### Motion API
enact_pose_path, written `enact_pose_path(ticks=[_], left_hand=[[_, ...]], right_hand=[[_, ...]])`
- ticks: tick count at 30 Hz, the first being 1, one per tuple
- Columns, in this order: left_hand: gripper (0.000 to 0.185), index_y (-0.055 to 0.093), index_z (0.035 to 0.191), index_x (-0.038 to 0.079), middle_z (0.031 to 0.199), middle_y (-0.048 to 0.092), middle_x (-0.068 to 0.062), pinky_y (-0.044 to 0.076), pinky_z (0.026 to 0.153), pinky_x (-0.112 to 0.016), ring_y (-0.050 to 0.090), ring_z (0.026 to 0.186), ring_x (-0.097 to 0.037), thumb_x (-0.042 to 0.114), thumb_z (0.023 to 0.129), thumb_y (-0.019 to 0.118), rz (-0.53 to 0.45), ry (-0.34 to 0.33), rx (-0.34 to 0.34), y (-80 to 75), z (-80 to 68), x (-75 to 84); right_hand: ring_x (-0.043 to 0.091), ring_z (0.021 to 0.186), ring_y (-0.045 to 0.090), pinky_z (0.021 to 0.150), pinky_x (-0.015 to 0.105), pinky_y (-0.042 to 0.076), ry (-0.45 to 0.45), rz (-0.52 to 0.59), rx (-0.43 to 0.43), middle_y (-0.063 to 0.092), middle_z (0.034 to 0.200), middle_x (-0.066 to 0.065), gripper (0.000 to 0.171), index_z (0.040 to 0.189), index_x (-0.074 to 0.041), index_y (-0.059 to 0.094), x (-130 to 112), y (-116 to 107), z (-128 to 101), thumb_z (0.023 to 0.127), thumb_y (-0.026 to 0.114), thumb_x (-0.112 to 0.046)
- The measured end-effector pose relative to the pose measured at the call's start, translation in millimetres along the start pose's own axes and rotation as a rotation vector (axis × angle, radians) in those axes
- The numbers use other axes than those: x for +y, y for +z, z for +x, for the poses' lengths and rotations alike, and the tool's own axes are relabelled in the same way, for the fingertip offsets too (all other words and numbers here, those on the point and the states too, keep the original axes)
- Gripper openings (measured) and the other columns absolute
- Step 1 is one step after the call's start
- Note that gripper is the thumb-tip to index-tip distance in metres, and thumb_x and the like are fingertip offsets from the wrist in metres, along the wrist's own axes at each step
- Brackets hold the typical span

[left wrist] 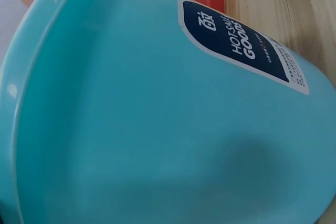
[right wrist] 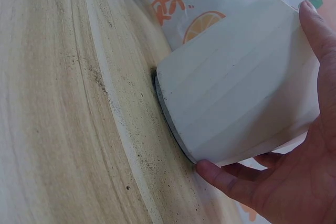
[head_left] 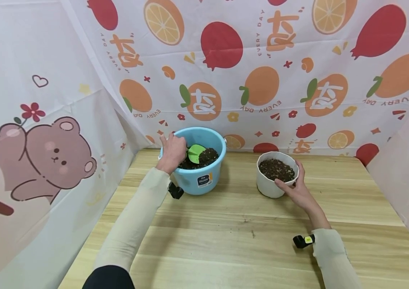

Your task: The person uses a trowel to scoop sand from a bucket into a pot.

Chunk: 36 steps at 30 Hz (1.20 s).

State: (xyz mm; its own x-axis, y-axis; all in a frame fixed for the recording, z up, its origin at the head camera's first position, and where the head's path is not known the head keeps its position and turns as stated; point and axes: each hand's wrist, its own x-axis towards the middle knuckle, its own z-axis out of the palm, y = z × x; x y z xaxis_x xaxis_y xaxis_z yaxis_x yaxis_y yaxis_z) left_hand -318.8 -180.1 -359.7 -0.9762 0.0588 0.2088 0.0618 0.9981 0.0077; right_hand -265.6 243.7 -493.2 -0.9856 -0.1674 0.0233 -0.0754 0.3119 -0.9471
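Observation:
A light blue bucket (head_left: pixel 197 180) with dark soil inside stands at the back left of the table. My left hand (head_left: pixel 173 151) reaches over its near-left rim, fingers curled round a small green trowel (head_left: pixel 196 153). The trowel's blade shows inside the bucket beside a heap of soil (head_left: pixel 208 155); its handle is hidden by the hand. In the left wrist view the bucket's wall (left wrist: pixel 147 108) fills most of the picture. My right hand (head_left: pixel 300 192) grips a white flowerpot (head_left: pixel 271 185) full of soil, thumb at the rim and fingers round its side, as the right wrist view shows.
Both vessels stand on a wooden table (head_left: pixel 226 245), with soil crumbs scattered over its middle. A fruit-print cloth (head_left: pixel 222 80) hangs right behind them. Another cloth with a bear print (head_left: pixel 56 156) hangs along the left side.

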Motion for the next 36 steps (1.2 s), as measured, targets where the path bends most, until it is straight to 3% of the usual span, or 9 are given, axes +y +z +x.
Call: enact_pose_path(ticks=[14, 36], left_hand=[[0.031, 0.067, 0.067, 0.009, 0.084, 0.074, -0.016, 0.029, 0.103, -0.065, 0.060, 0.103, -0.040, 0.009, 0.096, 0.058, -0.037, 0.011, -0.055, 1.1, 5.0, -4.7], [0.039, 0.048, 0.054, 0.013, 0.063, 0.061, -0.011, 0.028, 0.107, -0.069, 0.059, 0.089, -0.036, -0.002, 0.090, 0.053, -0.034, 0.008, -0.055, 0.4, 9.6, 4.0]], right_hand=[[0.039, 0.157, 0.005, 0.120, 0.070, 0.015, 0.006, -0.003, -0.009, 0.000, 0.169, 0.014, 0.103, 0.154, -0.048, -0.019, 2.1, -0.4, 1.9, 0.097, 0.067, -0.038], [0.040, 0.157, 0.007, 0.121, 0.067, 0.016, -0.009, 0.015, -0.003, 0.002, 0.168, 0.014, 0.102, 0.154, -0.046, -0.017, 2.4, -1.5, 1.5, 0.097, 0.067, -0.035]])
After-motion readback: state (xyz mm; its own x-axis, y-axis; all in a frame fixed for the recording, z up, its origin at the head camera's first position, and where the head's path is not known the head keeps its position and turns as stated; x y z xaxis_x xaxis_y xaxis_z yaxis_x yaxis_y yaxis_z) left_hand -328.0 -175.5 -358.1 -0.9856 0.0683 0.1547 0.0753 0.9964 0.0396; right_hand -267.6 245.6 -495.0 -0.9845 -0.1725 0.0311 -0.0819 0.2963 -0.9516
